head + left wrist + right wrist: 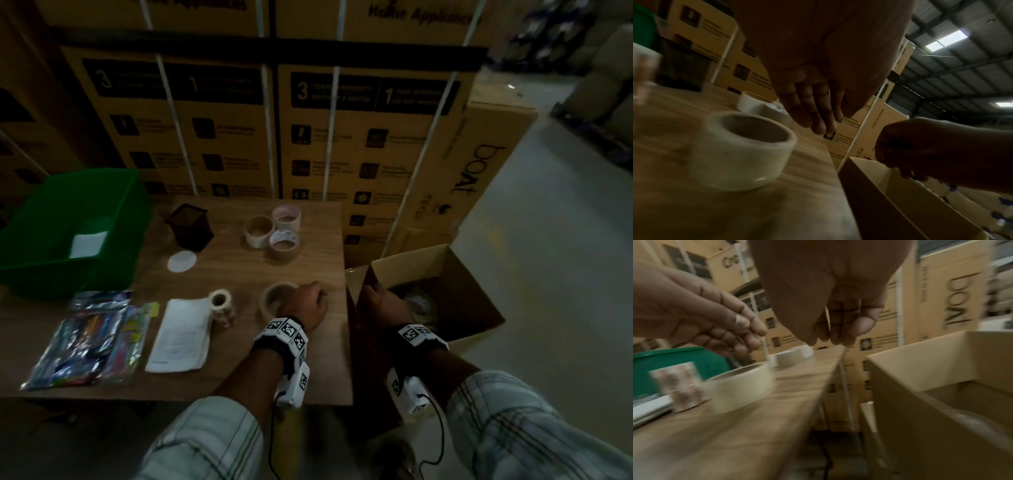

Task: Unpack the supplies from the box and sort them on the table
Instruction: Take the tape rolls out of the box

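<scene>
The left hand (310, 303) hovers just beside the tape roll (274, 301) on the table (239, 377), fingers (813, 104) together, loosely bent, holding nothing. Right of the table, the right hand (385, 303) hangs over the open box (472, 301), fingers loosely together, empty

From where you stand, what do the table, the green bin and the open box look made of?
Table: wood-look top, probably laminate; printed-looking grain, matte.
Green bin: plastic, by its even colour and moulded rim, slightly glossy.
Open box: brown cardboard, dull, with thin folded flaps.
</scene>
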